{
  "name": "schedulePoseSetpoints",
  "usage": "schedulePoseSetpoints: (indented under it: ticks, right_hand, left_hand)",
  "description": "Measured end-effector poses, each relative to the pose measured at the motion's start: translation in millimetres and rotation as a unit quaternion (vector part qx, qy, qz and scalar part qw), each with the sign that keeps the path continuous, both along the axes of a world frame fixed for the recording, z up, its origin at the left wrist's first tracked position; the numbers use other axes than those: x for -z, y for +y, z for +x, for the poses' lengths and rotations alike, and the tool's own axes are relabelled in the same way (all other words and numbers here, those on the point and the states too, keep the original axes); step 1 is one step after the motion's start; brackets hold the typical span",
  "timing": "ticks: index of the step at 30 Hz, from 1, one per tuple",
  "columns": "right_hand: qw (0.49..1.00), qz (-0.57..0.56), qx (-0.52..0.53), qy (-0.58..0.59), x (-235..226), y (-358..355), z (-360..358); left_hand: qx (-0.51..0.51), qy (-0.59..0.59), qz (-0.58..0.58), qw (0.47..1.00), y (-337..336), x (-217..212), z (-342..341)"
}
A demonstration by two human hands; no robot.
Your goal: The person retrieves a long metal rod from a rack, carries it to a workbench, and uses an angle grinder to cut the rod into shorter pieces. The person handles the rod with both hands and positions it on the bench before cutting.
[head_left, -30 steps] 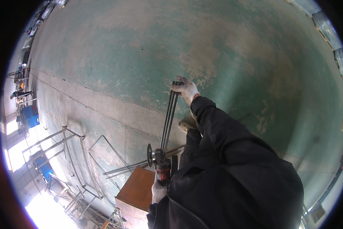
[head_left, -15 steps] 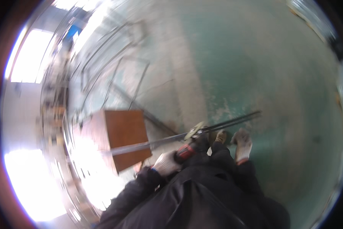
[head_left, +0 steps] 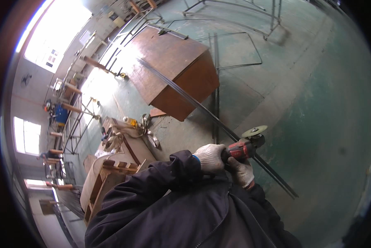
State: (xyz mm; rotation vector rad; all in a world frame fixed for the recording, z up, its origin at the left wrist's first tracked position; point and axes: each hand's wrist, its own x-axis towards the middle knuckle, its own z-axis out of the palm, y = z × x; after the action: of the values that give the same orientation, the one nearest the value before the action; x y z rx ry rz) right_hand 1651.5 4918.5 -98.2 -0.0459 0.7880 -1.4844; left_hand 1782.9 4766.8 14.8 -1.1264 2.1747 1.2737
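At lower centre of the frame, left hand (head_left: 210,158) wrapped around red angle grinder (head_left: 244,148), right hand (head_left: 241,172) closed beneath it. Long steel bars (head_left: 202,108) slanting from brown worktop (head_left: 173,58) toward lower right, seemingly uncut; disc clear of metal.

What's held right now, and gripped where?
An angle grinder, gripped on its red-and-black body behind the disc by the left hand. The right hand sits under it against the long metal bars; its exact grip can't be told.
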Motion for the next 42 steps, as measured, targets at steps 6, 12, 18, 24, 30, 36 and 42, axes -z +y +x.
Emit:
schedulePoseSetpoints:
  ticks: [6,12,18,24,30,36,42]
  right_hand:
    - [0.990,-0.038,-0.062,0.120,-35.1,-62.8,53.2]
    - [0.969,-0.093,-0.040,0.224,-47.8,-164.1,152.3]
    - [0.959,-0.052,-0.079,0.268,-43.1,-298.8,270.6]
    - [0.923,-0.046,-0.088,0.372,-55.4,-392.0,356.3]
    - [0.909,-0.065,-0.082,0.403,-68.7,-444.2,406.5]
    - [0.837,-0.086,-0.180,0.510,-80.1,-494.8,451.1]
    - [0.774,-0.147,-0.326,0.522,-88.5,-532.9,499.6]
  left_hand:
    - [-0.060,0.065,-0.089,0.992,-25.0,14.6,86.7]
    - [-0.229,0.118,-0.148,0.955,-59.8,3.9,180.5]
    - [-0.257,0.127,-0.316,0.904,-156.2,37.0,289.8]
    - [-0.289,0.278,-0.310,0.862,-256.6,69.3,376.3]
    - [-0.348,0.352,-0.196,0.846,-309.5,55.2,417.6]
    - [-0.498,0.283,-0.151,0.806,-326.2,42.9,459.3]
    - [-0.597,0.329,-0.242,0.691,-343.8,60.4,515.5]
